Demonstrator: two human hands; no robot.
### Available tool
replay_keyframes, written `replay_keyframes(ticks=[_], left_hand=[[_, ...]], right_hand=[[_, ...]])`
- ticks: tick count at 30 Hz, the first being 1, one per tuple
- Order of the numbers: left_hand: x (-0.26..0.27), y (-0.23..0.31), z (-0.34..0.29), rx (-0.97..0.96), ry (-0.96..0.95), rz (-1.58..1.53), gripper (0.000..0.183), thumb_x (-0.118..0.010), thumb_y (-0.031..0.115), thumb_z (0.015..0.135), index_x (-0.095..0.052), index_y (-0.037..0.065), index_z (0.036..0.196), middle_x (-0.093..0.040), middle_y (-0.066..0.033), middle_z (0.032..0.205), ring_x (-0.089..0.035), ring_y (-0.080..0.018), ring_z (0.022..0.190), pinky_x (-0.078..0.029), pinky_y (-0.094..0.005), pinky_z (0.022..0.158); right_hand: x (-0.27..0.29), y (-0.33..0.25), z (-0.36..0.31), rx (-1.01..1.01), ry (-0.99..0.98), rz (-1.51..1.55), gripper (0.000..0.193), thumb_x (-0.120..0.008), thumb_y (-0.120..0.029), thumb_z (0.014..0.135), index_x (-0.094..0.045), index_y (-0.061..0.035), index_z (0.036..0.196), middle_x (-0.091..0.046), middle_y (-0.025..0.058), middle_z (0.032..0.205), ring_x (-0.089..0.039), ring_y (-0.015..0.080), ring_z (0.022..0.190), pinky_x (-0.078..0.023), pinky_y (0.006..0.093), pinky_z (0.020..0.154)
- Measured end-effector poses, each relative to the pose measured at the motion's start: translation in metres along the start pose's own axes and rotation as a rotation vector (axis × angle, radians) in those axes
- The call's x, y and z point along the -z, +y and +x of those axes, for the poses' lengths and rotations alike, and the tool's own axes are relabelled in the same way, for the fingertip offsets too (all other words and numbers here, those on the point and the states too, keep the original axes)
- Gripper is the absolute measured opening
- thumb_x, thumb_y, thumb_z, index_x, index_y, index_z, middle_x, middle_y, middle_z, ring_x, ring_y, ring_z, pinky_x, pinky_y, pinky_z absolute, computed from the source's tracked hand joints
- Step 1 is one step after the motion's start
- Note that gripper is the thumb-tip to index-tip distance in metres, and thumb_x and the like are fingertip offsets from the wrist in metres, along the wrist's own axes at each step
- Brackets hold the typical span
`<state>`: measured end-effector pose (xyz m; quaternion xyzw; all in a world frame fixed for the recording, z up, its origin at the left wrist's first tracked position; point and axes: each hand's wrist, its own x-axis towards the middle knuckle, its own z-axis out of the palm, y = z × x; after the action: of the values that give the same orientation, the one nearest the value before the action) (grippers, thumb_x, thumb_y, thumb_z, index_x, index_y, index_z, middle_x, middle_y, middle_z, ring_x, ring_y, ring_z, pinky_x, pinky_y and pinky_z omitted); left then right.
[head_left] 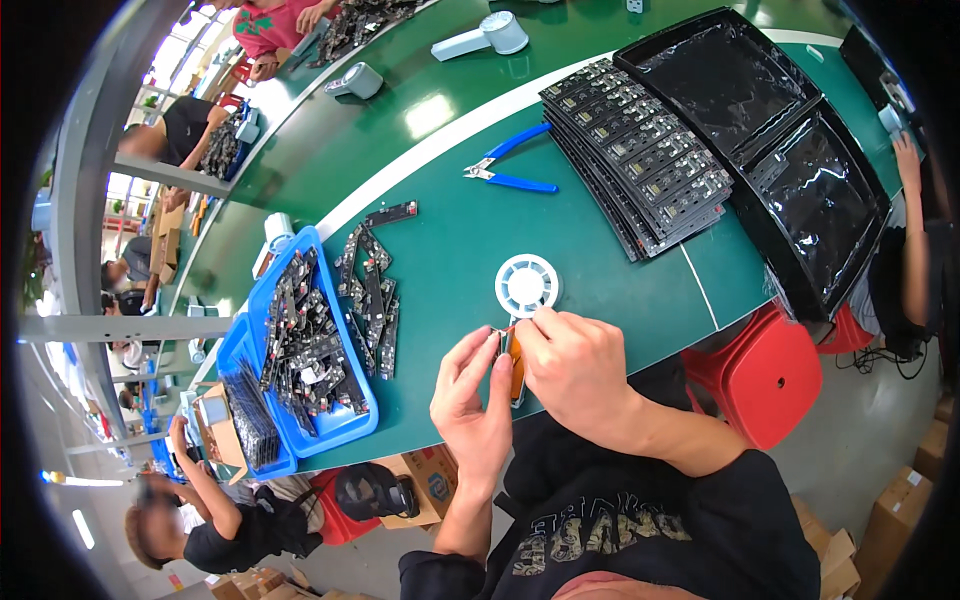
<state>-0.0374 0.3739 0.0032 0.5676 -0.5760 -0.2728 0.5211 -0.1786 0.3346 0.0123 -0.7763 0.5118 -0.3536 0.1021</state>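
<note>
A tiny part [499, 334] is pinched by the left hand [473, 390], near the white fan [527, 285] over the green surface [450, 255]. Whether anything is held by the curled right hand [577, 368] cannot be told. Fiddly work seems underway; a steady touch is needed.

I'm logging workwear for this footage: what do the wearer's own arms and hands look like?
The left hand and right hand are both bare, without gloves. No watch or bracelet shows. The forearms are uncovered, emerging from loose, black, short sleeves of a dark shirt.
</note>
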Motion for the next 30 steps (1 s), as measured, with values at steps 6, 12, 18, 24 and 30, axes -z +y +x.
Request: replay_keyframes(ticks=[6, 12, 18, 24, 30], left_hand=[[-0.006, 0.006, 0.0, 0.097, 0.006, -0.011, 0.036, -0.073, -0.01, 0.094, -0.069, -0.009, 0.13, -0.071, -0.0157, 0.127, -0.069, -0.0187, 0.112, -0.057, -0.0331, 0.099], [-0.01, 0.007, -0.001, 0.063, 0.034, 0.098, 0.038, -0.077, -0.01, 0.091, -0.069, -0.009, 0.128, -0.074, -0.0141, 0.121, -0.07, -0.0175, 0.108, -0.057, -0.0321, 0.097], [-0.02, 0.01, 0.001, -0.089, 0.071, 0.292, 0.042, -0.083, -0.006, 0.083, -0.073, -0.002, 0.124, -0.078, -0.0152, 0.102, -0.072, -0.0206, 0.089, -0.057, -0.0322, 0.085], [-0.026, 0.019, 0.008, -0.002, 0.045, 0.384, 0.046, -0.086, -0.002, 0.081, -0.073, 0.0, 0.125, -0.081, -0.0138, 0.109, -0.071, -0.0181, 0.097, -0.055, -0.0329, 0.089], [-0.027, 0.012, 0.005, -0.061, 0.077, 0.432, 0.046, -0.087, -0.001, 0.08, -0.074, 0.001, 0.124, -0.08, -0.0145, 0.11, -0.068, -0.0202, 0.088, -0.055, -0.033, 0.082]], right_hand=[[0.006, 0.001, -0.01, 0.029, -0.122, -0.051, 0.029, -0.075, -0.017, 0.081, -0.072, -0.0005, 0.104, -0.065, 0.0038, 0.078, -0.07, 0.0191, 0.068, -0.053, 0.0329, 0.057], [0.013, 0.017, -0.021, 0.094, -0.14, 0.012, 0.038, -0.074, -0.014, 0.085, -0.07, 0.0016, 0.119, -0.064, 0.0053, 0.079, -0.069, 0.0214, 0.065, -0.054, 0.0365, 0.056], [0.023, 0.042, -0.021, -0.029, 0.0, 0.273, 0.027, -0.07, -0.005, 0.09, -0.072, -0.0014, 0.116, -0.063, 0.009, 0.079, -0.067, 0.0287, 0.065, -0.052, 0.0417, 0.055], [0.022, 0.044, -0.019, -0.023, -0.022, 0.302, 0.025, -0.071, -0.005, 0.09, -0.073, -0.0009, 0.115, -0.063, 0.0096, 0.078, -0.066, 0.0294, 0.064, -0.052, 0.0419, 0.055], [0.013, 0.039, -0.024, 0.113, -0.036, 0.185, 0.038, -0.073, -0.005, 0.086, -0.073, -0.0041, 0.124, -0.057, 0.0058, 0.074, -0.064, 0.0245, 0.06, -0.051, 0.0395, 0.054]])
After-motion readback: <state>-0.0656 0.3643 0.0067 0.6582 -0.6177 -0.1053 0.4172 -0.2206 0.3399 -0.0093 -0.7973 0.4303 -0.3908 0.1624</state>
